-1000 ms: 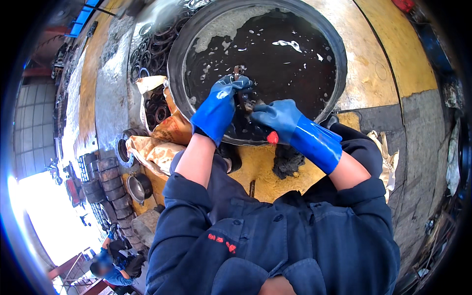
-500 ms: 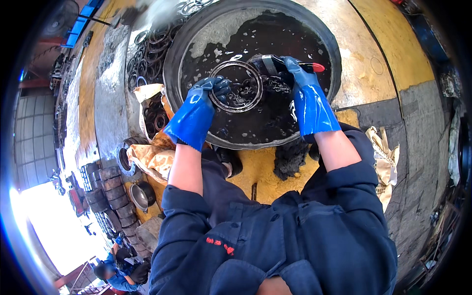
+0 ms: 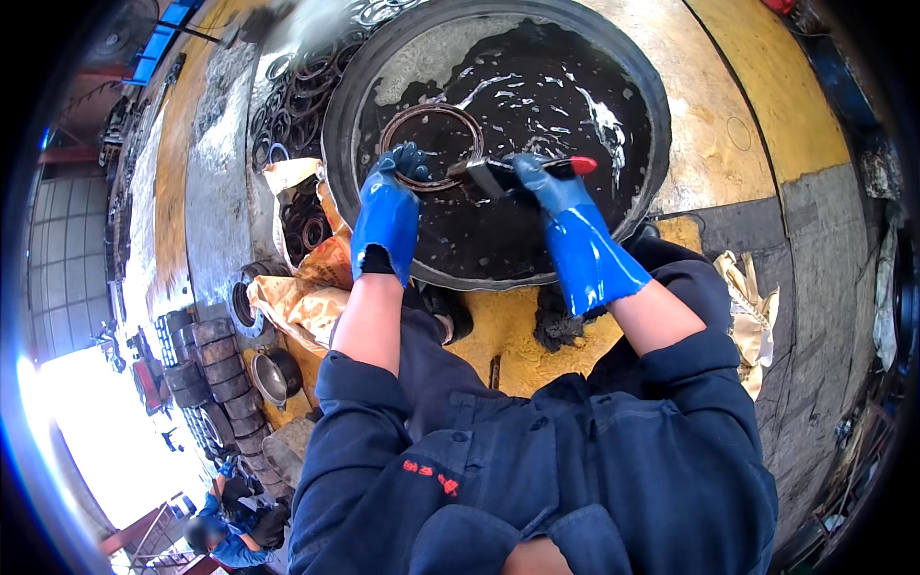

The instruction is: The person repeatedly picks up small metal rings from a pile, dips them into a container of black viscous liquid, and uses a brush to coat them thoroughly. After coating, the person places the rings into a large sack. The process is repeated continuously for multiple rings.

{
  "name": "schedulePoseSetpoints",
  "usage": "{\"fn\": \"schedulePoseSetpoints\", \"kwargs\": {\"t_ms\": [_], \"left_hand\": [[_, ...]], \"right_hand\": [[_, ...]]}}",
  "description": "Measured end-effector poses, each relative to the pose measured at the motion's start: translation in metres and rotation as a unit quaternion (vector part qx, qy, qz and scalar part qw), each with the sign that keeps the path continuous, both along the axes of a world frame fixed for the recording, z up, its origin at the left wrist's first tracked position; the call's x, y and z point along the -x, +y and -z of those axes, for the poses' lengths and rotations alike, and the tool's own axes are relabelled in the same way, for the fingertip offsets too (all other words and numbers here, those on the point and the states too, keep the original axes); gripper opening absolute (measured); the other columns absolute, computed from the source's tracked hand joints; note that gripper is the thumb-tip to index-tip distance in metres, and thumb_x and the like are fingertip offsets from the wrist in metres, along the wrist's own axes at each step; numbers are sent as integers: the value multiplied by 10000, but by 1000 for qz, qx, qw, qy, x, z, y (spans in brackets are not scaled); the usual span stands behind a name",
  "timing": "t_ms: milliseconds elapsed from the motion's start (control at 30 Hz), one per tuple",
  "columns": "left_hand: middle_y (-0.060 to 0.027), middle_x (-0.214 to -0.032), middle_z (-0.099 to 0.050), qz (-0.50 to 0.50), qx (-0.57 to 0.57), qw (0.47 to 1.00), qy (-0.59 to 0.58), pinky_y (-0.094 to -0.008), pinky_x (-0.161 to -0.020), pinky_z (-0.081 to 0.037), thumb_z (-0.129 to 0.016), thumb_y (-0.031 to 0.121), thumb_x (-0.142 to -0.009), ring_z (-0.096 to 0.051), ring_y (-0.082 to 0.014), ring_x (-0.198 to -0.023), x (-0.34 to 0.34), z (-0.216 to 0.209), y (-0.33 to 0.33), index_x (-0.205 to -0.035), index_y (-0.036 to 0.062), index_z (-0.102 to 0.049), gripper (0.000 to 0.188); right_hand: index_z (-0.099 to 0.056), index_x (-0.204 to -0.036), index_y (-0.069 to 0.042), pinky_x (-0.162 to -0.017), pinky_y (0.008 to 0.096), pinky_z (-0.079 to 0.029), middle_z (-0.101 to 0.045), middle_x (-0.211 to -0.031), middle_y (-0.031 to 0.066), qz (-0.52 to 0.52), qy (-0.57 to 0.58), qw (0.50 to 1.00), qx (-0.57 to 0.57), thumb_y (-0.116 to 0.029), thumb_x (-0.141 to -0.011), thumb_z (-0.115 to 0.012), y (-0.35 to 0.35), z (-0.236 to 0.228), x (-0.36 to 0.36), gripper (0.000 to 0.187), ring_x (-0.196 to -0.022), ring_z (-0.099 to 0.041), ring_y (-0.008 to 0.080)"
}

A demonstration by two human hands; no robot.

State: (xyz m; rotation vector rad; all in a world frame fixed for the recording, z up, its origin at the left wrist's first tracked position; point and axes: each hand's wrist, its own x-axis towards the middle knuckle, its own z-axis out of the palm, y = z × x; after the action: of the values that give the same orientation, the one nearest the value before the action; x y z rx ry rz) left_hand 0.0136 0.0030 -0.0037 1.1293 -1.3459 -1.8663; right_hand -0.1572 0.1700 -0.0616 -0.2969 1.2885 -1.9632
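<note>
A wide round black tub (image 3: 340, 125) of dark liquid with foam at its far left lies in front of me. My left hand (image 3: 395, 172), in a blue rubber glove, grips a thin metal ring (image 3: 479, 134) at its lower left, holding it over the liquid. In the other blue glove, my right hand (image 3: 551, 187) holds a paintbrush (image 3: 582, 166) with a dark handle, red at its end. The brush's bristles point left and meet the ring's lower right edge. Parts of the fingers on the handle are hidden by the glove's back.
Many dark rings (image 3: 287, 105) lie on the floor left of the tub. An open sack (image 3: 297, 307) with more rings stands by my left arm, near a metal bowl (image 3: 276, 377) and stacked cylindrical parts (image 3: 225, 369). Another sack (image 3: 749, 316) lies right. A co-worker (image 3: 230, 527) is at the lower left.
The ring has moved left and away from me, and looks browner now. My right hand has brought the brush left, onto the ring's edge. Streaks of ripples have appeared on the liquid.
</note>
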Motion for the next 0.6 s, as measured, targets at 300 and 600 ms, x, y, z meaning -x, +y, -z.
{"fn": "schedulePoseSetpoints", "kwargs": {"t_ms": [300, 600], "left_hand": [[-130, -1012, -754, 4, 45, 999, -20, -288, -721, -514, -625, 171, -967, -724, -228, -910, 9, 10, 9, -1192, -11, -640, 290], [-105, -996, -757, 73, 30, 996, -49, -235, -658, -497, -662, 245, -986, -722, -177, -825, 8, 17, 10, -1182, 6, -659, 309]], "right_hand": [[-738, -1038, -47, -801, 299, -542, -739, -895, 51, -129, 164, 962, -178, -280, -924, -700, 17, -25, 12, 263, -856, -689, 131], [-743, -1088, -58, -845, 321, -576, -757, -1012, 130, -72, 305, 943, -110, -198, -911, -723, 2, -64, 17, 227, -930, -732, 212]]}}
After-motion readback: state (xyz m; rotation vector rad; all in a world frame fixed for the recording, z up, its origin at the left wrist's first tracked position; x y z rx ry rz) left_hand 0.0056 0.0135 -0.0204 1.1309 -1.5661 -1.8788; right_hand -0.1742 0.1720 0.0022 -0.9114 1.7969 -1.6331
